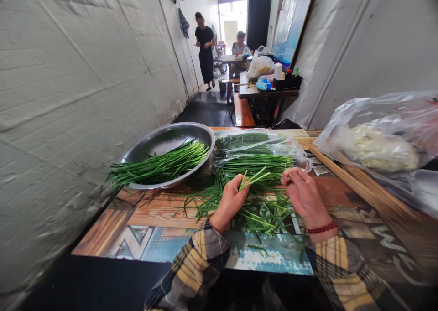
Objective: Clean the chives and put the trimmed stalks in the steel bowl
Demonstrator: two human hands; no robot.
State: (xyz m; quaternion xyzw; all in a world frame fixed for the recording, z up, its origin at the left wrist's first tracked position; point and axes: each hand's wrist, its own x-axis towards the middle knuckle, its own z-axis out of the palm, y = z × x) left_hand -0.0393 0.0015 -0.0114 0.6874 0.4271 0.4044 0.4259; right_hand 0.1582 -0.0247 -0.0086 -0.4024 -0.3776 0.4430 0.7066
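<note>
My left hand (pixel 232 198) is closed round a small bunch of green chive stalks (pixel 253 178), cut ends pointing right. Just to its right, my right hand (pixel 302 193) hovers with its fingers curled together near the stalk ends; whether anything is in them I cannot make out. Both hands are above a loose heap of chives (pixel 260 213) on the table. A clear plastic bag of chives (pixel 255 153) lies just behind the heap. To the left, a metal basin (pixel 160 140) holds a laid-out bundle of chives (pixel 164 166).
A bundle of bamboo skewers (pixel 359 181) runs along the table's right side. A plastic bag of pale vegetables (pixel 376 142) sits at the right. A white wall is close on the left. Two people are far down the corridor beside another table (pixel 267 92).
</note>
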